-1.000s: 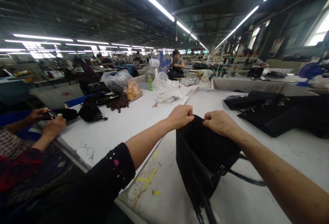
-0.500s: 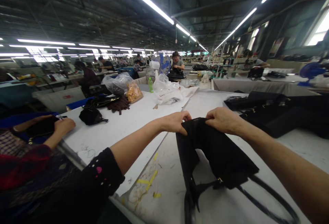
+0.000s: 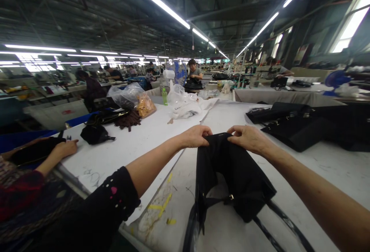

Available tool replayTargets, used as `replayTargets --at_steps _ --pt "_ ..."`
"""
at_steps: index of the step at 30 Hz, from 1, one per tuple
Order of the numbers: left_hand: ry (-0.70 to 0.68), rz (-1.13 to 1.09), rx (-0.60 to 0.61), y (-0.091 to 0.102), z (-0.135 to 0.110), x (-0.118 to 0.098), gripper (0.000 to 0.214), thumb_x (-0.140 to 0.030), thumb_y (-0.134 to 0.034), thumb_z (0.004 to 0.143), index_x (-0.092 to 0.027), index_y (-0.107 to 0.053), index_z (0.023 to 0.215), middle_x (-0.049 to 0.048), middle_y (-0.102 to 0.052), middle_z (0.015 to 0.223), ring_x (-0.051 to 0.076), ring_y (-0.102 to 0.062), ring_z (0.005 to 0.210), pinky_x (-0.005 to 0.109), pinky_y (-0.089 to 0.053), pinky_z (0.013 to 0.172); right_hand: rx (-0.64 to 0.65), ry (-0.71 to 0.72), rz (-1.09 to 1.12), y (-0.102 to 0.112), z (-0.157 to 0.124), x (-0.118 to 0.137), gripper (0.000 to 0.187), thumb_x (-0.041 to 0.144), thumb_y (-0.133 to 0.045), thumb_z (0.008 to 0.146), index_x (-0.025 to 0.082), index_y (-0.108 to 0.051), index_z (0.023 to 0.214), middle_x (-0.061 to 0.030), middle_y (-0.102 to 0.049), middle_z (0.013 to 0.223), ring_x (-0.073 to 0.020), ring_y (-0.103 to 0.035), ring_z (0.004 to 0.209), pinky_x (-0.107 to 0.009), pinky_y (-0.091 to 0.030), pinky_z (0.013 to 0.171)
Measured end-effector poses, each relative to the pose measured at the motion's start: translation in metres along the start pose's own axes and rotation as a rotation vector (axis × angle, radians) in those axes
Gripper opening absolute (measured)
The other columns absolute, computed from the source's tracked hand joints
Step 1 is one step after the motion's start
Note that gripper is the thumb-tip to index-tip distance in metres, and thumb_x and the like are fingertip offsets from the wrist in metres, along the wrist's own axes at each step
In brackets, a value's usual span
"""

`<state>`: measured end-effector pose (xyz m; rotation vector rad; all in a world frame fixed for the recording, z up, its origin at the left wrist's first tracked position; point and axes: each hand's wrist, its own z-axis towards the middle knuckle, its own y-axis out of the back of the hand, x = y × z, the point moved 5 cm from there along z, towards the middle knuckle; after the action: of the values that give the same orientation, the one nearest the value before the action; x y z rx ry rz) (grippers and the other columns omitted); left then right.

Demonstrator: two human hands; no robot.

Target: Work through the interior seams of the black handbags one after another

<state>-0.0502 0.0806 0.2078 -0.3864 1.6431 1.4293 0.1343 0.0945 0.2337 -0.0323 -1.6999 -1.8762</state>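
A black handbag (image 3: 245, 171) lies in front of me, its far edge lifted and its two long straps hanging toward me on the white table (image 3: 170, 236). My left hand (image 3: 198, 136) pinches the left end of that far edge, thumb on the near side. At the right end of the same edge, my right hand (image 3: 245, 138) grips the black fabric with bent fingers. A small gold-coloured fitting (image 3: 231, 197) shows on a strap across the opening. The fingertips behind the edge are hidden.
A pile of black bags (image 3: 300, 124) lies to the right. Toward the back left are a white plastic bag (image 3: 185, 107), a green bottle (image 3: 164, 97), brown strips (image 3: 128, 120) and a black bundle (image 3: 96, 133). A co-worker's hand (image 3: 65, 149) works at far left.
The bag's near part and straps have swung left, while both hands keep hold of the far edge. My view has turned slightly right. The co-worker's hands at left have shifted.
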Motion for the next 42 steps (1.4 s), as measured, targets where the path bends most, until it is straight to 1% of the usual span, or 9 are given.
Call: replayTargets --at_steps 5,8,16,21,24,30,35,38,42 --pt "0.012 0.007 0.006 0.001 0.000 0.002 0.030 -0.011 -0.058 0.058 -0.014 -0.063 0.087 0.0006 -0.068 0.075 0.013 -0.060 0.064 0.019 -0.041 0.051 -0.054 0.047 0.028 -0.004 0.007 0.001 0.019 0.032 -0.063 0.072 0.024 -0.071 0.087 0.0024 -0.067 0.074 -0.0138 -0.059 0.068 -0.024 -0.039 0.059" --pt "0.003 0.010 0.025 0.002 0.002 0.002 0.030 -0.011 -0.058 0.060 -0.014 -0.063 0.089 0.0005 -0.068 0.075 0.013 -0.060 0.064 0.019 -0.042 0.053 -0.050 0.048 0.031 -0.006 0.012 0.002 0.023 0.031 -0.066 0.071 0.025 -0.072 0.092 0.0016 -0.069 0.080 -0.0146 -0.060 0.072 -0.024 -0.040 0.062" --pt "0.018 0.089 0.032 0.005 0.003 0.001 0.026 -0.015 -0.061 0.063 -0.015 -0.065 0.090 -0.0009 -0.067 0.075 0.013 -0.059 0.063 0.020 -0.041 0.054 -0.028 0.043 0.004 -0.008 0.015 0.005 0.014 0.030 -0.064 0.073 0.026 -0.074 0.082 0.0019 -0.069 0.070 -0.0148 -0.060 0.068 -0.024 -0.039 0.060" --pt "-0.029 0.335 -0.084 0.005 0.009 -0.019 0.025 -0.030 -0.073 0.062 -0.017 -0.068 0.083 -0.0021 -0.065 0.072 0.013 -0.056 0.067 0.021 -0.038 0.057 -0.052 0.014 -0.009 -0.007 0.015 0.007 0.013 0.030 -0.065 0.071 0.026 -0.074 0.080 0.0012 -0.067 0.067 -0.0151 -0.059 0.065 -0.025 -0.037 0.058" --pt "-0.066 0.451 -0.161 0.003 0.013 -0.029 0.019 -0.036 -0.068 0.070 -0.018 -0.068 0.076 -0.0027 -0.062 0.066 0.013 -0.053 0.065 0.022 -0.034 0.056 -0.065 -0.011 -0.010 -0.006 0.014 0.008 0.012 0.031 -0.064 0.070 0.025 -0.073 0.076 0.0009 -0.065 0.062 -0.0153 -0.057 0.061 -0.025 -0.036 0.055" --pt "-0.077 0.516 -0.255 0.000 0.016 -0.026 0.013 -0.033 -0.064 0.071 -0.020 -0.066 0.069 -0.0034 -0.060 0.061 0.013 -0.052 0.064 0.024 -0.033 0.057 -0.106 -0.026 0.022 -0.009 0.011 0.011 0.009 0.030 -0.064 0.069 0.024 -0.071 0.071 0.0017 -0.063 0.062 -0.0144 -0.055 0.062 -0.025 -0.034 0.055" --pt "-0.070 0.388 -0.210 -0.004 0.017 -0.022 0.014 -0.032 -0.064 0.069 -0.019 -0.067 0.074 -0.0030 -0.063 0.065 0.013 -0.054 0.064 0.023 -0.035 0.056 -0.110 -0.009 0.061 -0.008 0.006 0.009 0.010 0.029 -0.062 0.071 0.023 -0.070 0.071 0.0024 -0.062 0.061 -0.0131 -0.054 0.060 -0.024 -0.035 0.056" --pt "-0.053 0.297 -0.192 -0.005 0.015 -0.020 0.023 -0.037 -0.069 0.065 -0.017 -0.067 0.078 -0.0025 -0.064 0.068 0.013 -0.055 0.065 0.022 -0.037 0.056 -0.107 0.024 0.069 -0.007 0.004 0.010 0.009 0.027 -0.061 0.071 0.023 -0.069 0.072 0.0023 -0.063 0.063 -0.0134 -0.054 0.062 -0.024 -0.035 0.057" --pt "-0.061 0.260 -0.225 -0.005 0.012 -0.020 0.029 -0.045 -0.060 0.074 -0.017 -0.068 0.076 -0.0012 -0.065 0.067 0.013 -0.055 0.065 0.022 -0.038 0.056 -0.107 0.040 0.074 -0.007 0.004 0.011 0.009 0.026 -0.060 0.072 0.022 -0.068 0.072 0.0017 -0.063 0.064 -0.0139 -0.055 0.063 -0.024 -0.035 0.057"
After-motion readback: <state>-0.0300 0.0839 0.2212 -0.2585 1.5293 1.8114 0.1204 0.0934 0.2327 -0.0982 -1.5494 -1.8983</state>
